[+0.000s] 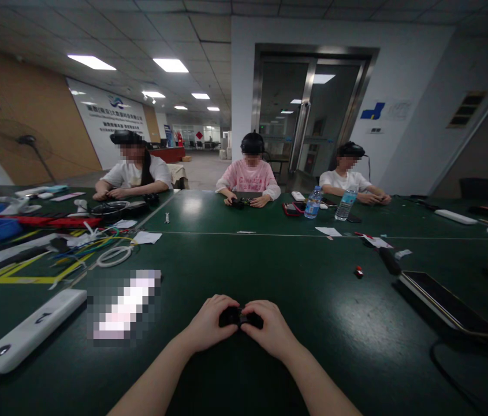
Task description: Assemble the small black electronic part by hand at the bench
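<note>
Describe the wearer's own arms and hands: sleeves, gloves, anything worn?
Left forearm and right forearm are bare, no sleeves in view. Left hand and right hand wear no gloves. No watch, bracelet or strap shows at either wrist. Rings: too small and dim to tell.

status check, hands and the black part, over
Left hand and right hand both gripping small black part at green table. Nothing blocking; red piece off right.
</note>
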Motion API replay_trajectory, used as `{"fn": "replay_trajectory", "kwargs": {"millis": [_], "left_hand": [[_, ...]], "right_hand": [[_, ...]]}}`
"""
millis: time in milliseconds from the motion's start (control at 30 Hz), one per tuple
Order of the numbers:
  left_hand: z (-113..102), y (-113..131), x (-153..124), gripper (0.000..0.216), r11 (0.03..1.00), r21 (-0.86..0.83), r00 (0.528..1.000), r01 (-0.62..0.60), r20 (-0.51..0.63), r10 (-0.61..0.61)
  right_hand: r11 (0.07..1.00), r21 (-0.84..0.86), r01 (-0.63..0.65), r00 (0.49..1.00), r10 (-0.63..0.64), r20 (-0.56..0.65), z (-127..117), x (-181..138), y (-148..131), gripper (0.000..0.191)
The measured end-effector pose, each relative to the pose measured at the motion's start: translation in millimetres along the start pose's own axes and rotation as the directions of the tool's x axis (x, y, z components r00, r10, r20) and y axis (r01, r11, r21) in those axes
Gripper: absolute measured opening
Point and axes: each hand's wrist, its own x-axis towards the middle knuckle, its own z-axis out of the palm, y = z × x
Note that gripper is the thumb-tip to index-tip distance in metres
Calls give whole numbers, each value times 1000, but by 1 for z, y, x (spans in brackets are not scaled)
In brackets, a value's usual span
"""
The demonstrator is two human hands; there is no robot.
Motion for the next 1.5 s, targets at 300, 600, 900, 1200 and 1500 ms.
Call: {"fn": "replay_trajectory", "kwargs": {"millis": [300,600,900,1200,1500], "left_hand": [[2,-6,1,41,1000,12,1000,4,6,-4],[1,-1,1,35,1000,16,1000,-10,1,10],[0,-2,0,37,1000,7,1000,-3,3,3],[1,-4,0,38,1000,-3,1000,-16,-2,16],[3,-7,0,40,1000,4,1000,-27,-4,27]], "right_hand": [[1000,10,-28,999,28,28,-5,-2,-7,21],[1000,-14,24,1000,-24,-7,0,0,0,23],[1000,7,-19,1000,18,16,-3,-2,-4,21],[999,23,-33,999,32,15,-3,-2,-2,22],[1000,14,-22,1000,22,9,-1,0,-2,20]]}}
